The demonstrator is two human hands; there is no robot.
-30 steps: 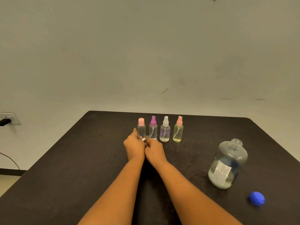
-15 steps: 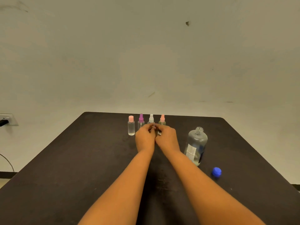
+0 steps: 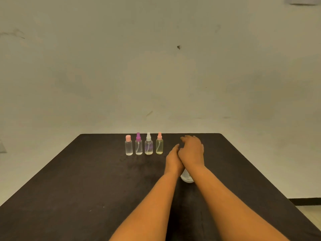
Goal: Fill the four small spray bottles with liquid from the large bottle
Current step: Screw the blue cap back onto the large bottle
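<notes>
Four small spray bottles stand in a row at the far middle of the dark table (image 3: 86,171): a pink flat-capped one (image 3: 128,145), a purple-topped one (image 3: 138,145), a white-topped one (image 3: 148,145) and a salmon-topped one (image 3: 159,144). All hold clear or pale liquid. To their right, only the base of the large clear bottle (image 3: 186,177) shows below my wrists. My left hand (image 3: 173,158) is against the bottle's left side, its fingers hidden. My right hand (image 3: 192,150) lies over the bottle's top with loosely bent fingers.
A plain wall rises behind the table's far edge. The table's right edge (image 3: 260,173) runs close past my right arm. The blue cap is not in sight.
Both hands have left the row of small bottles and shifted right onto the large bottle. The view has also swung, so the row now sits left of my hands.
</notes>
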